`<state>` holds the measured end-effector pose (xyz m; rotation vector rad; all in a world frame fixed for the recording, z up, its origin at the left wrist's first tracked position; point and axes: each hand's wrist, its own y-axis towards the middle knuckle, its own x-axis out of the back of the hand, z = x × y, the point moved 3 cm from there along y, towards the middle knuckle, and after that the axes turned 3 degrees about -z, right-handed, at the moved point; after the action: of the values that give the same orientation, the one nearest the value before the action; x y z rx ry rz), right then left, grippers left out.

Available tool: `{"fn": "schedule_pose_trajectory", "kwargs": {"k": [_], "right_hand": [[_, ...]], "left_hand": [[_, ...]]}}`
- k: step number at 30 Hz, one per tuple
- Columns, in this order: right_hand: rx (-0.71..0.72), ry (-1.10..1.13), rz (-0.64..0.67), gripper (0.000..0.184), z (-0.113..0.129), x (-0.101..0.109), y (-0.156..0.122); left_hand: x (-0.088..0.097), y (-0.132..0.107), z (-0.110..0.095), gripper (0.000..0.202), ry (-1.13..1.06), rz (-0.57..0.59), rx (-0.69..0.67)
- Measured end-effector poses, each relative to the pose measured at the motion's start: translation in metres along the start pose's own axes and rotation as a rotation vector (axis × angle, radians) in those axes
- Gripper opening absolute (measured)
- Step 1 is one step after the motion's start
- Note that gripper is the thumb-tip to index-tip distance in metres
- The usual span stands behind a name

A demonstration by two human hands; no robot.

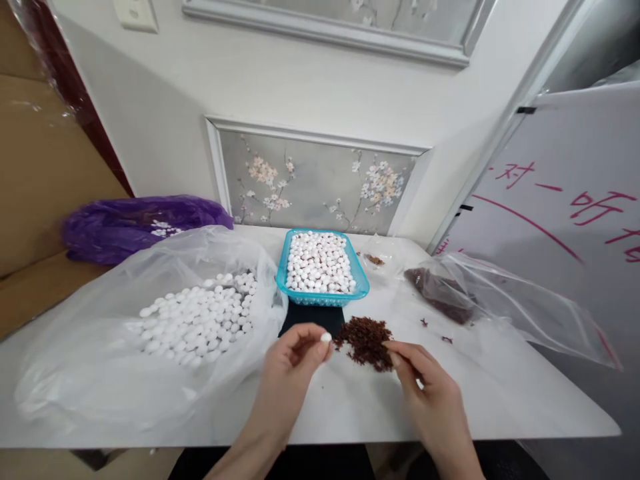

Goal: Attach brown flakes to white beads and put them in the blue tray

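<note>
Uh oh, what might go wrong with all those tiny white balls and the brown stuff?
The little white ball sits at the very tip of the grip of the left hand, so it might slip and roll away. The blue basket looks nearly full, so a bump could spill some. The brown pile is loose, so the right hand at its edge might scatter bits.

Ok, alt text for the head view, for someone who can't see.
The left hand pinches a small white bead while the right hand is at the edge of a reddish-brown heap on a white table. Beyond stands a blue basket of similar beads, with a translucent bag of more at left and a clear bag of brown material at right.
</note>
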<state>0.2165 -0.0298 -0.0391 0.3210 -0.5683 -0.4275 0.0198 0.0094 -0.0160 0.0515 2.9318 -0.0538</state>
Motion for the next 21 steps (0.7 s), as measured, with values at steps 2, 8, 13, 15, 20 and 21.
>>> {"fn": "schedule_pose_trajectory", "kwargs": {"k": [2,8,13,15,20,21], "right_hand": [[0.047,-0.111,0.014,0.019,-0.009,0.000,0.003],[0.232,-0.453,0.049,0.022,-0.015,-0.024,-0.007],[0.241,-0.504,0.071,0.025,-0.020,-0.027,-0.009],[0.219,-0.487,0.067,0.025,-0.020,-0.025,-0.008],[0.207,-0.444,-0.077,0.031,-0.021,-0.021,-0.010],[0.209,-0.446,-0.111,0.033,-0.022,-0.020,-0.010]], "left_hand": [[-0.009,0.019,-0.013,0.016,0.074,-0.048,-0.126],[-0.029,0.057,-0.033,0.044,0.225,-0.107,-0.305],[0.003,0.038,-0.063,0.029,0.442,-0.095,-0.395],[0.031,0.026,-0.080,0.022,0.558,-0.115,-0.406],[0.110,0.012,-0.091,0.033,1.348,-0.155,-0.295],[0.123,0.010,-0.088,0.034,1.395,-0.158,-0.278]]}}
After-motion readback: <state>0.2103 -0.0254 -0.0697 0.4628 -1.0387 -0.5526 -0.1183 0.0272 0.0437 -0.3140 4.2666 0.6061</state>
